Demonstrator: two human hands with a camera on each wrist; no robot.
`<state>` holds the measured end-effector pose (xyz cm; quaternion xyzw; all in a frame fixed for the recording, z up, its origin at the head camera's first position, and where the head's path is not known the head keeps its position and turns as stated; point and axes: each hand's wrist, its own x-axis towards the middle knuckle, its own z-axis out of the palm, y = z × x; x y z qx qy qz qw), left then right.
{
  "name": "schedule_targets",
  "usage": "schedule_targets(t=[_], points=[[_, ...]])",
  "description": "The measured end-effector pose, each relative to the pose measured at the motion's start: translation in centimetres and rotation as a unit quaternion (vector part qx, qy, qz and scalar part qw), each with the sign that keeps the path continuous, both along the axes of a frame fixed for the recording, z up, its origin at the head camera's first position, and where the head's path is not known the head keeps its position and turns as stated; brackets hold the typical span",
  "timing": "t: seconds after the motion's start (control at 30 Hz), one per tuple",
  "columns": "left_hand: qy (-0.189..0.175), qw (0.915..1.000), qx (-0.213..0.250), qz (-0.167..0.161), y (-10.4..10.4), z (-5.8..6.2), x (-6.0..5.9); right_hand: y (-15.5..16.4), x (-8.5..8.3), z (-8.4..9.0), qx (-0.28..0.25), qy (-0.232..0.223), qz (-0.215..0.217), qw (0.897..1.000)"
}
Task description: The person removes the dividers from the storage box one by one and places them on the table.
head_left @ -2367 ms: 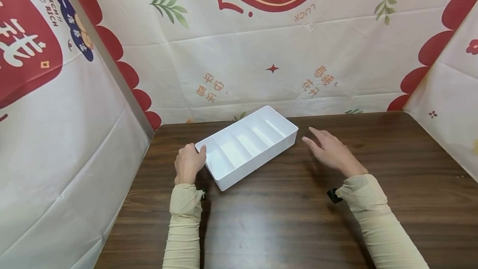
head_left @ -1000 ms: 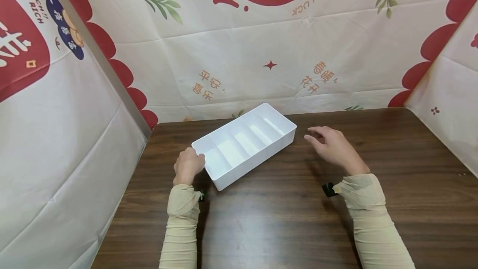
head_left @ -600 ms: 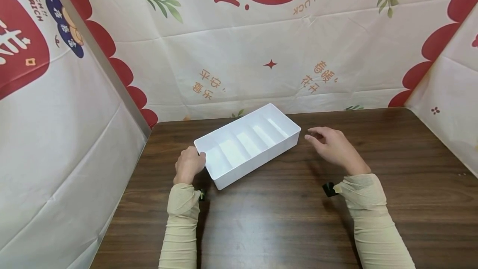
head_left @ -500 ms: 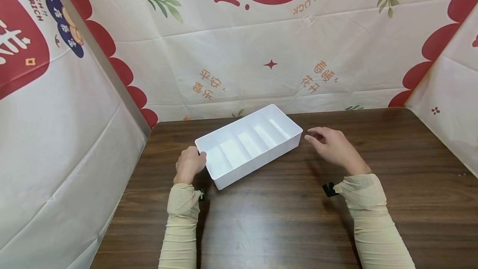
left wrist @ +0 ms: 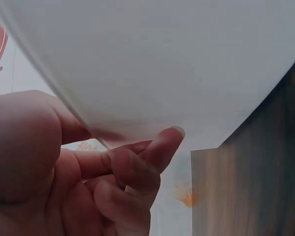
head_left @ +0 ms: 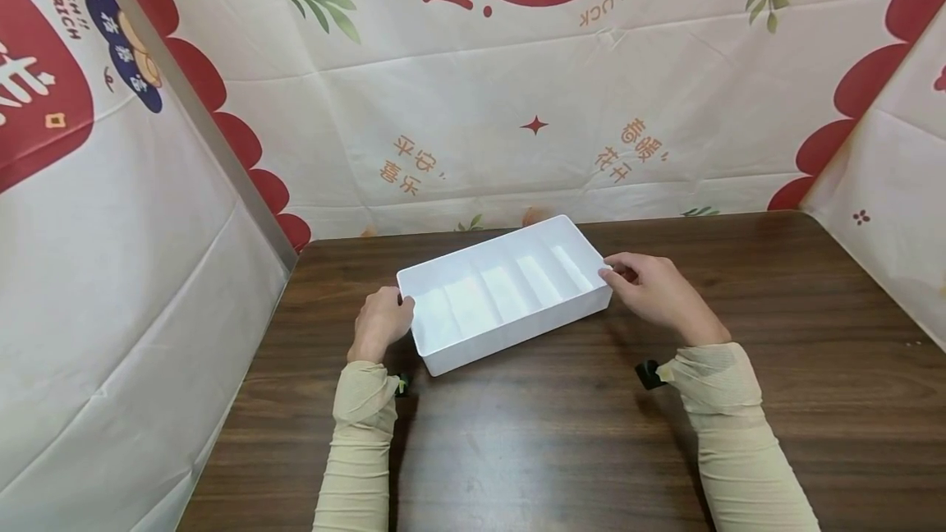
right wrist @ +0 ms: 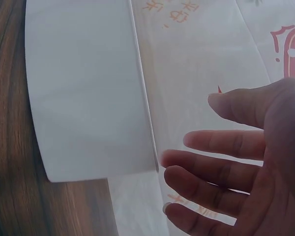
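A white divided storage box point(head_left: 510, 335) with several compartments stands at an angle on the wooden table in the head view. My left hand point(head_left: 382, 318) grips its left end, thumb over the rim and fingers against the outer wall. In the left wrist view the fingers point(left wrist: 132, 172) of that hand curl beneath the white wall of the box point(left wrist: 152, 64). At the right corner, my right hand point(head_left: 654, 290) has its fingertips at the rim. The right wrist view shows the fingers of the right hand point(right wrist: 236, 162) loosely spread beside the box point(right wrist: 88, 93), not curled round it.
The brown wooden table point(head_left: 517, 450) reaches back to a printed white cloth point(head_left: 473, 121). More cloth point(head_left: 140, 286) hangs along the left and right sides. A small dark device point(head_left: 650, 373) sits at the right wrist.
The box has shifted right, its right end swinging toward the front and reaching my right hand. My left hand has moved slightly right with it; the right hand has stayed nearly in place.
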<state>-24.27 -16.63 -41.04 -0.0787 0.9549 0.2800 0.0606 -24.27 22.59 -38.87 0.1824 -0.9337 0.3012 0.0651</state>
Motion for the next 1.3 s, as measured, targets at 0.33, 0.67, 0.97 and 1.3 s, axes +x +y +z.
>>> schedule_targets(t=[0.33,0.67,0.97,1.3], points=[[0.018,0.9997,-0.01,-0.013,0.4,-0.6,-0.5,-1.5,-0.5,0.2,0.032,0.012,0.016,0.999],[0.043,0.9983,-0.011,-0.039,0.7,-1.2,-0.9,-2.9,-1.2,0.0,0.047,-0.023,0.0,0.999],[0.053,0.9972,0.0,-0.052,0.1,-1.1,-1.0,-3.7,-1.4,-0.4,0.079,-0.042,0.008,0.996],[0.008,0.9979,-0.036,-0.054,0.1,0.1,-0.1,-4.6,-1.5,-1.0,0.098,-0.044,0.024,0.994]])
